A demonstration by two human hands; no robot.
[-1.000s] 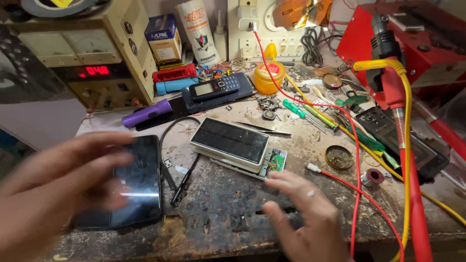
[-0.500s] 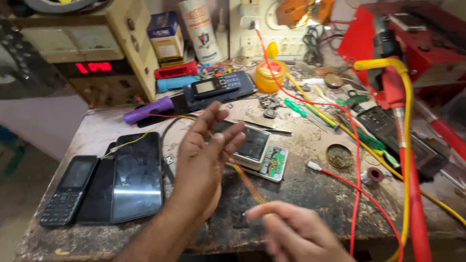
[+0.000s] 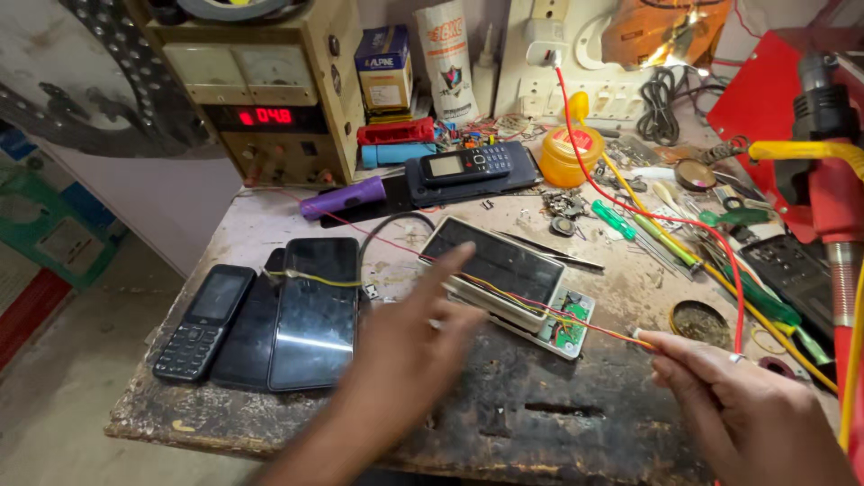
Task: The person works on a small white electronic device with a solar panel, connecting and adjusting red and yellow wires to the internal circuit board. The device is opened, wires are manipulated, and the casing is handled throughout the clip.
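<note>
The right hand pinched a red wire; the left hand reached, fingers spread, toward the opened phone. A tug on the wire risked tearing its joint.

Left hand over the opened phone, right hand pinching a thin wire.

Opened phone flat on bench — thin wire stretched taut across it.

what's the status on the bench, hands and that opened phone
Left hand open, blurred, over opened phone. Right hand pinching thin wires that run across it. Two phones lie left, apart.
</note>
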